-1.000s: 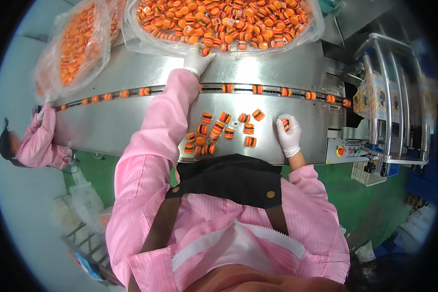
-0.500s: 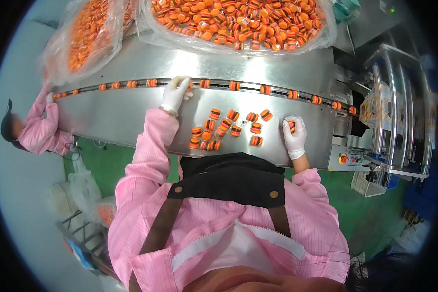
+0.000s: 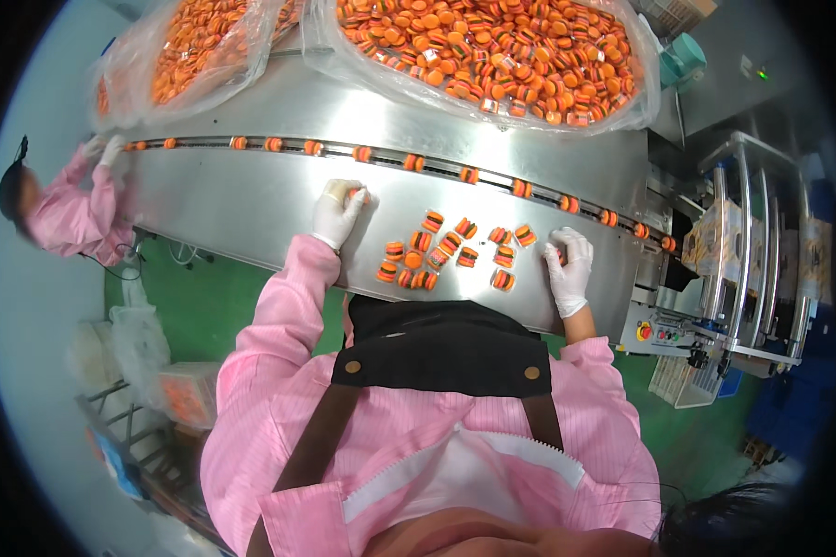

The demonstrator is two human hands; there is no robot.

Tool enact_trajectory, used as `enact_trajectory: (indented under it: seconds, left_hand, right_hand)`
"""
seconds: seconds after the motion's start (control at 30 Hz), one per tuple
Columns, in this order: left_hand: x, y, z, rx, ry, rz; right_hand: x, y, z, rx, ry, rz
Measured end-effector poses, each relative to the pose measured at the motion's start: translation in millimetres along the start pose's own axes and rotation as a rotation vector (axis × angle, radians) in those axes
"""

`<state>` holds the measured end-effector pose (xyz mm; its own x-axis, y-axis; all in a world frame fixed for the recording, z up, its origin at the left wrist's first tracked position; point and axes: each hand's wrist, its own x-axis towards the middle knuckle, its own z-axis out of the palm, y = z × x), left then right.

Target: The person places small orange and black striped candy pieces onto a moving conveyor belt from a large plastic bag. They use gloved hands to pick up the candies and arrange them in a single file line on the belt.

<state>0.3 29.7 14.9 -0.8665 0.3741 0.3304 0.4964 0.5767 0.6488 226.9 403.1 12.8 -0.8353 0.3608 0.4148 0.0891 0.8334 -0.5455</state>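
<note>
Your left hand [image 3: 337,212], white-gloved, sits left of frame centre on the steel desk [image 3: 241,204], fingers curled round one small orange piece [image 3: 357,195]. It is just below the conveyor track [image 3: 437,167], not touching it.

Your right hand [image 3: 568,269], also gloved, lies right of centre near the desk's lower edge; fingers bent, a bit of orange shows at the fingertips, but can't tell if it's gripped.

Loose pile of pieces [image 3: 450,249] lies btwn your hands, center frame: round, burger-shaped, orange w/ dark and pale stripes, some flat, some on edge. Nearest ones sit close to the desk's front edge, just above your black apron [image 3: 446,348].

Room: bare steel left of your left hand, out to the frame's left. Thin strip of bare steel btwn pile and track. Right of your right hand the desk ends; packing machine [image 3: 762,278] w/ rails stands just beyond.

Track carries single pieces spaced along its arc, upper left to mid right. Two clear bags of pieces [image 3: 492,56] fill the top of frame. A co-worker's gloved hand [image 3: 111,148] is at the track's far-left end.
</note>
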Motion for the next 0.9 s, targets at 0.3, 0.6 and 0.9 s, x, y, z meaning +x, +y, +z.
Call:
enact_trajectory:
  seconds: [0.3,0.6,0.9]
  left_hand:
    - [-2.0,7.4,1.0,-0.029,-0.012,-0.083]
    - [-3.0,3.8,3.7,0.006,0.002,-0.110]
    - [-3.4,6.5,1.9,0.021,-0.052,-0.155]
  right_hand:
    - [177.9,-48.8,1.7,-0.008,0.002,-0.367]
    - [340.5,-75.5,116.3,-0.583,-0.365,-0.764]
    - [366.9,-78.9,158.2,-0.649,-0.385,-0.844]
